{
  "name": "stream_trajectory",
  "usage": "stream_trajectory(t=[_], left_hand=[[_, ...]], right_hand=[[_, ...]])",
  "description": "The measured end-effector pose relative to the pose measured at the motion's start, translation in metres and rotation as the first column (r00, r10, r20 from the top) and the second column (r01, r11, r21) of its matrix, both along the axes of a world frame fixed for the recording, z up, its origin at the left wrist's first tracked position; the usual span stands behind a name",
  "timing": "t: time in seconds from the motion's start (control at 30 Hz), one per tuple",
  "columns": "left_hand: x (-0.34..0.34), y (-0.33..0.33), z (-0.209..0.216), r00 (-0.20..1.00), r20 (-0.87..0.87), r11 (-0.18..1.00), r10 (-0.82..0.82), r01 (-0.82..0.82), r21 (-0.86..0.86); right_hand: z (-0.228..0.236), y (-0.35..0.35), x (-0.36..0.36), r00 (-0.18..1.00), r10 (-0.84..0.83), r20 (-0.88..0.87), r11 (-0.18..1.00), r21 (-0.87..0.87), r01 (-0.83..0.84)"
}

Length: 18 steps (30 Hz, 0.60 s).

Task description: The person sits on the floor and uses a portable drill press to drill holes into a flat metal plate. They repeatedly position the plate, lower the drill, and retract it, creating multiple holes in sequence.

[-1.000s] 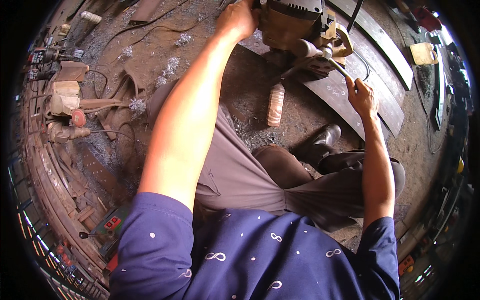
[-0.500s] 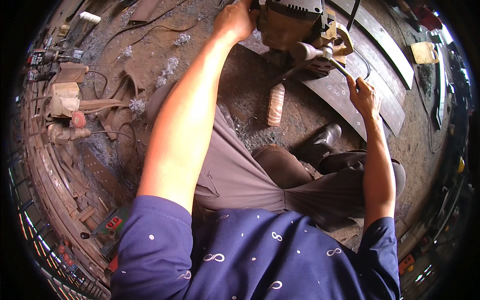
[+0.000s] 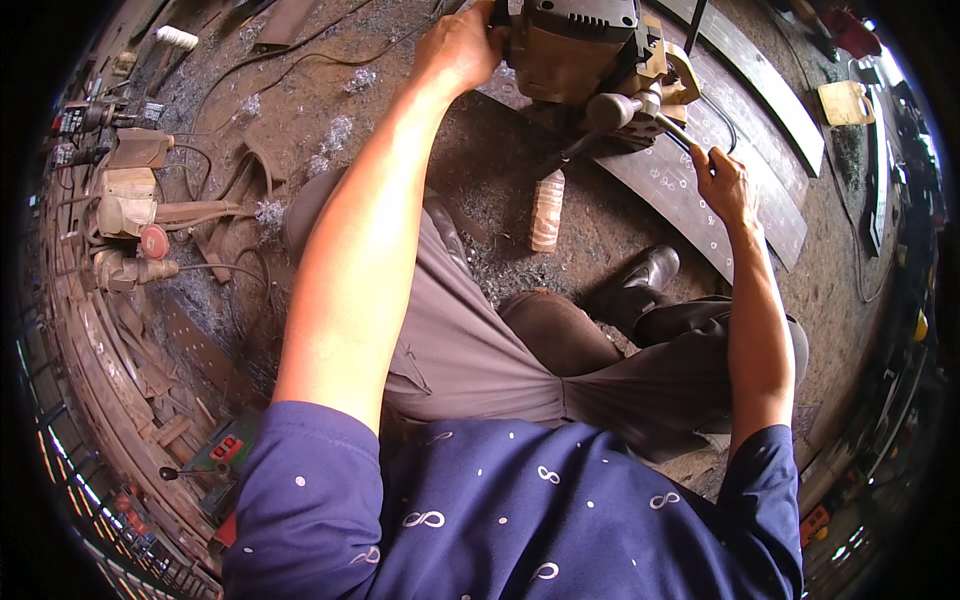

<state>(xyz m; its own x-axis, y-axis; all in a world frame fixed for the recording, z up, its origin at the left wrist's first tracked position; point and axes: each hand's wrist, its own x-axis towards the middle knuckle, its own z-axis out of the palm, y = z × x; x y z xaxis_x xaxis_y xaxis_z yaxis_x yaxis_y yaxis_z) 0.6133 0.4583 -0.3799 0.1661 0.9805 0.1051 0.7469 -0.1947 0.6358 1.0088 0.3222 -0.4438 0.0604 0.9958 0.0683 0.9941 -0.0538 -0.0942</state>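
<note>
A drilling machine [image 3: 570, 65], dusty tan with a grey top and looking like a magnetic drill, stands on flat steel plates ahead of me. My left hand [image 3: 455, 50] is closed on a black grip at its left side; the fingertips are partly hidden. On the other side, my right hand [image 3: 728, 187] wraps round the end of a metal feed lever [image 3: 676, 130] that slants out from the hub. A second lever with a rounded knob [image 3: 607, 112] points toward me. Below it, a plastic bottle [image 3: 547, 212] with reddish-white bands hangs or stands; which one I cannot tell.
Marked steel plates [image 3: 665, 185] extend under and right of the machine. Cables [image 3: 300, 58] and metal shavings [image 3: 340, 130] lie on the dirt floor. More power tools [image 3: 128, 200] sit at left. A yellowish jerrycan [image 3: 845, 103] stands at right. My boot [image 3: 655, 268] is near the plates.
My left hand and the top of the machine have shifted slightly left in the picture. The right hand keeps its hold on the lever, almost unmoved.
</note>
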Motion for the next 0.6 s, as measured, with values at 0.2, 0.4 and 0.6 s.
stream_trajectory(t=[0.2, 0.4, 0.6], left_hand=[[0.005, 0.022, -0.010, 0.991, 0.134, 0.999, 0.020, -0.015, -0.039], [0.005, 0.025, -0.016, 0.994, 0.110, 1.000, -0.015, 0.017, -0.018], [0.005, 0.011, -0.007, 1.000, -0.016, 1.000, -0.009, 0.009, 0.014]], right_hand=[[-0.002, -0.023, -0.030, 0.995, -0.091, 0.051, 0.996, 0.004, 0.091], [0.003, -0.017, -0.014, 0.995, -0.084, 0.059, 0.996, -0.027, 0.086], [0.002, -0.013, -0.005, 0.997, -0.073, 0.034, 0.996, -0.042, 0.075]])
